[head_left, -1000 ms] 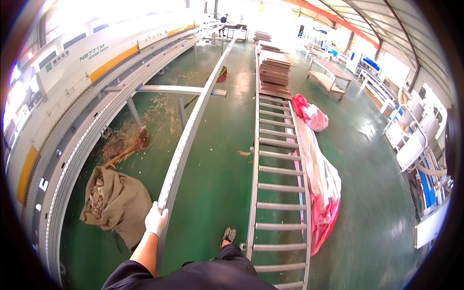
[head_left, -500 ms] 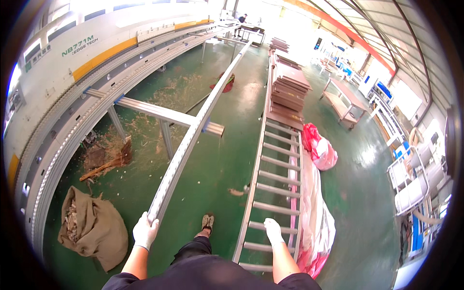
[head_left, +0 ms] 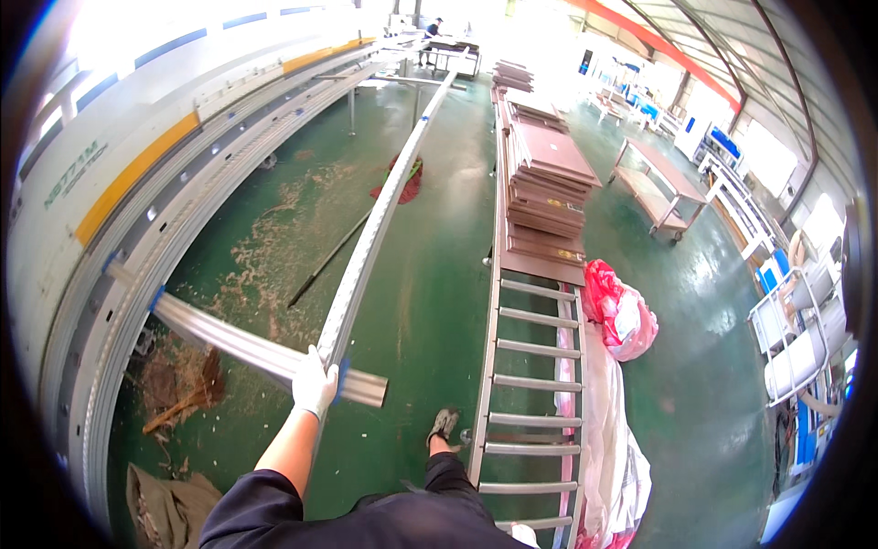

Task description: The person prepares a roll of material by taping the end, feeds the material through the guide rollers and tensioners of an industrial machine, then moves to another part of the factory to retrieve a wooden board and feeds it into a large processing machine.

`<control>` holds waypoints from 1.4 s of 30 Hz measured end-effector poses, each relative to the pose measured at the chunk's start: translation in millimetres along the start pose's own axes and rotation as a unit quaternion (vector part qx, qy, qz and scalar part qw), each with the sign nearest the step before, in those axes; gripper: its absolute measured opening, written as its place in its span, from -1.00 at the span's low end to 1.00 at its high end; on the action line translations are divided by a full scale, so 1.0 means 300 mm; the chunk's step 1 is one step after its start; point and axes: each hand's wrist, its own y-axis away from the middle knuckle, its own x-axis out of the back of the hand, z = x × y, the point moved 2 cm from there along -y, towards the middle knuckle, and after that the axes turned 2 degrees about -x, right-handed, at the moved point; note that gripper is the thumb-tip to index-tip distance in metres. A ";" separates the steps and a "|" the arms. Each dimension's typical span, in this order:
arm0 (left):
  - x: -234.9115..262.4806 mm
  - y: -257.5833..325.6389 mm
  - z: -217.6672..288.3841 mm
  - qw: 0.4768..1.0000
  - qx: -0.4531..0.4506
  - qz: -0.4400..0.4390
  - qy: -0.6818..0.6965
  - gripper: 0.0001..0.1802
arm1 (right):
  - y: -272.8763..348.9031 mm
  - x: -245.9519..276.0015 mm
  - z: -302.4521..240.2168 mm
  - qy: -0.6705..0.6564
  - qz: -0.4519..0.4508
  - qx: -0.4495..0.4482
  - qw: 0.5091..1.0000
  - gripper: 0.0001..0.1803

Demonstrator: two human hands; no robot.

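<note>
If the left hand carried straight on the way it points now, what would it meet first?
The gloved left hand already grips the long metal rail and points along it. Going on, it would likely just slide up that rail, over the grey cross beam under it. Depth is hard to judge.

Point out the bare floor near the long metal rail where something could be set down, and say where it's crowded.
Bare green floor runs between the long metal rail, gripped by the gloved left hand, and the roller frame. More lies right of the pink bag, toward the cart. Crowded: sawdust and a broom left of the rail; stacked brown panels on the frame.
</note>
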 end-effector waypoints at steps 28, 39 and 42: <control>-0.631 -2.440 0.741 0.993 0.116 -0.003 -0.025 -0.26 | -2.434 1.986 -1.944 0.100 -0.076 0.114 0.986 -0.55; -1.130 -3.342 1.383 0.962 -0.189 0.120 -0.160 -0.13 | -3.345 2.168 -1.683 -0.335 0.154 -0.164 0.915 -0.61; -1.219 -3.473 1.676 0.962 -0.128 -0.213 -0.112 -0.24 | -3.527 2.341 -1.924 -0.444 0.168 -0.205 0.856 -0.48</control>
